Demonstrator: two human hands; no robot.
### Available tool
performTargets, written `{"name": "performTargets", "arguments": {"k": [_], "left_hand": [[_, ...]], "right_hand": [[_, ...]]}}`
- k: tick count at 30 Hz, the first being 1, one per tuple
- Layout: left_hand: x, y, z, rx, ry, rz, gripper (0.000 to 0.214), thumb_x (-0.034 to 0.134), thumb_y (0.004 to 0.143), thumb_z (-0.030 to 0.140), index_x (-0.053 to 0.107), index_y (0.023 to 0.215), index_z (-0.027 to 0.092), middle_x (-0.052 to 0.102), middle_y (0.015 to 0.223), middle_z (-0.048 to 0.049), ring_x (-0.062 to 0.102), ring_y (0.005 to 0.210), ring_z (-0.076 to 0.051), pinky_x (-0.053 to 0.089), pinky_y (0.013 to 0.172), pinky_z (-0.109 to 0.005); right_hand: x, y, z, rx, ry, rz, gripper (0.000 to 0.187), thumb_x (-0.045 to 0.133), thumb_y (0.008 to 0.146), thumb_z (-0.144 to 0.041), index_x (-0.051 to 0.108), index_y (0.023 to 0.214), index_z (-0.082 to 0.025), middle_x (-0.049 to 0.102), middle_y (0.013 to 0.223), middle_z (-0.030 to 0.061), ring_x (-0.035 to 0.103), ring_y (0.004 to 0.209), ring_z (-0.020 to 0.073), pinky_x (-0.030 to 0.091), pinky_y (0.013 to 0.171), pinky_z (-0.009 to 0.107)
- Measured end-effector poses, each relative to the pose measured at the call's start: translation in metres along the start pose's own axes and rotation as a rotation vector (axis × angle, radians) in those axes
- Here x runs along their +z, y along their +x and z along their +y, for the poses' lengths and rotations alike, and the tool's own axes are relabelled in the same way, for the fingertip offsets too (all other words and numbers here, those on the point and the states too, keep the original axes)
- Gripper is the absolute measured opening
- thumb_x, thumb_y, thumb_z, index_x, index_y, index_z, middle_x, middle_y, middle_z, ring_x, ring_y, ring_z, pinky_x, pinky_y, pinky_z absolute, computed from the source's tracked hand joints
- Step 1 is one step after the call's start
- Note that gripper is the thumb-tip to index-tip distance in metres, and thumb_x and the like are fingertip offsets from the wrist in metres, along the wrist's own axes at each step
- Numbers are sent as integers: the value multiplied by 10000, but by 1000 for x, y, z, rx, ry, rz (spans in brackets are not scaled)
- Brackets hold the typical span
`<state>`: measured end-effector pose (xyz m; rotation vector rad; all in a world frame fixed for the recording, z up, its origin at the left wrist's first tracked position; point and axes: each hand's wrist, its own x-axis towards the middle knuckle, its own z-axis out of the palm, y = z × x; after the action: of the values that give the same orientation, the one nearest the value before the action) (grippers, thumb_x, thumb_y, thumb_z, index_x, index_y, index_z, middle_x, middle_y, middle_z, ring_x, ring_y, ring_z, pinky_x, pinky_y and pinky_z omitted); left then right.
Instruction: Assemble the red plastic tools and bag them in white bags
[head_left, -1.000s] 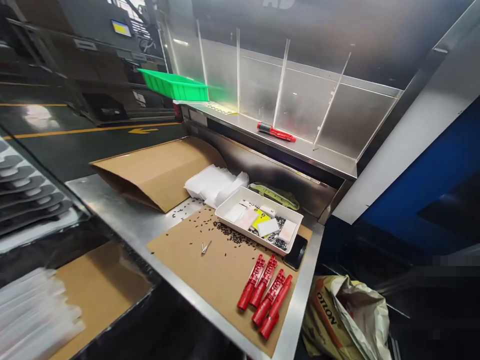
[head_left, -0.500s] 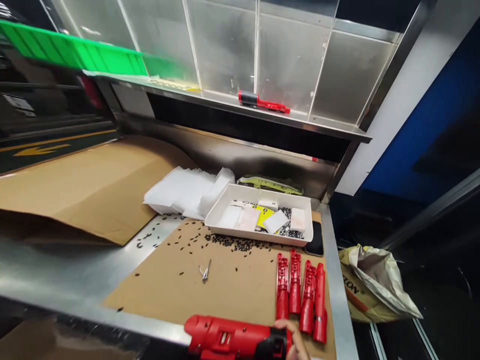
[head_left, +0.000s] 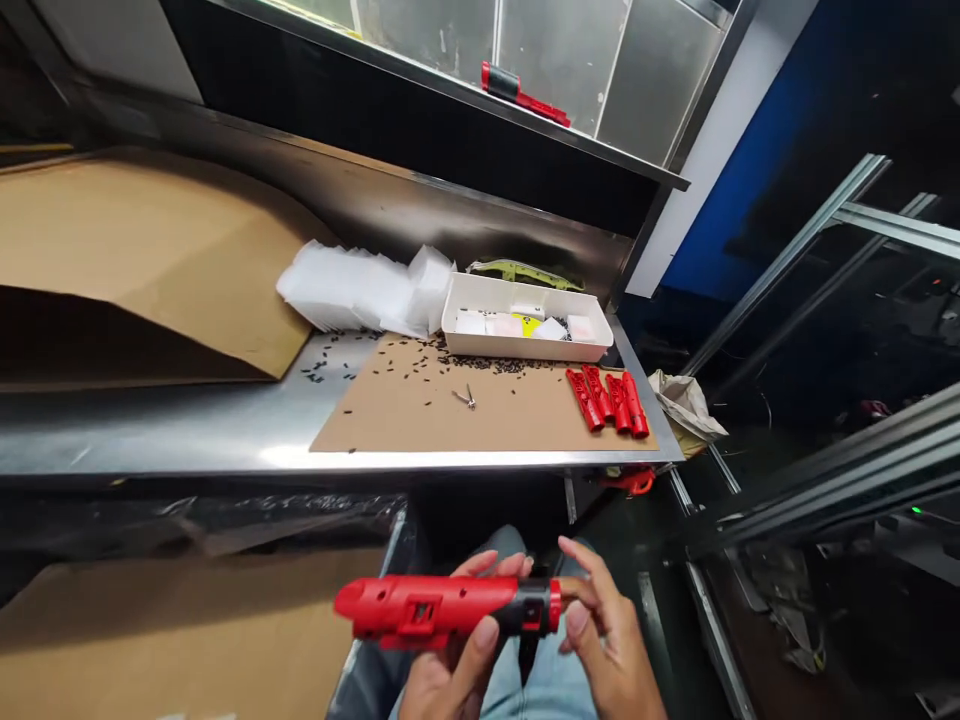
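Observation:
A red plastic housing (head_left: 427, 597) with a black collar and a red end ring is held level over my lap. My left hand (head_left: 450, 680) is closed round it from below, thumb on the near side and fingertips showing behind. My right hand (head_left: 616, 645) is at the ring end with fingers apart; one finger reaches the ring, but whether it touches I cannot tell. Several red half-shells (head_left: 587, 400) lie side by side on the cardboard sheet (head_left: 397, 425). Small metal nippers (head_left: 469, 399) and scattered small black pieces (head_left: 480, 364) are there too.
Behind the pieces stands a white tray (head_left: 525, 347) holding white blocks. Left of it are white foam sheets (head_left: 352, 285) and a large carton (head_left: 150, 230). Another red and black housing (head_left: 525, 95) rests on the shelf. An open box (head_left: 225, 640) stands below the bench, left.
My view has tilted down and turned, bringing my lap into sight. The housing is now in my left hand, which was out of view; my right hand has spread its fingers at the ring end.

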<state>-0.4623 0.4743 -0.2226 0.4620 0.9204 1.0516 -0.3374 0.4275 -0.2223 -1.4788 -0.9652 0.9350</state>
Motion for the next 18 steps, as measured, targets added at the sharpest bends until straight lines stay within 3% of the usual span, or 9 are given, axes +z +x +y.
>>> {"name": "performTargets", "arguments": {"k": [4,9,18], "left_hand": [[-18,-21,-4,87,97,-40,618,840,652,550,599,1143,263,733,1167,-58,584,1230,-294,451,1062,-334],[-26,-39,-12,174,155,-101,568,849,656,531,621,1108,274,738,1126,-22,602,1193,-259,477,996,-257],[-17,-55,-26,206,225,-192,498,827,693,504,646,1093,270,725,1155,-35,574,1235,-315,464,1055,-358]], "right_hand": [[-4,-29,-8,-79,-87,105,354,669,814,-573,756,979,-272,655,1180,88,630,1087,266,556,806,302],[-2,-49,-9,-42,31,63,316,720,772,-519,740,827,-209,559,1167,95,620,1071,252,534,934,351],[-11,-59,-6,12,223,5,359,759,713,-523,775,820,-180,564,1210,110,612,1057,256,520,912,369]]}}
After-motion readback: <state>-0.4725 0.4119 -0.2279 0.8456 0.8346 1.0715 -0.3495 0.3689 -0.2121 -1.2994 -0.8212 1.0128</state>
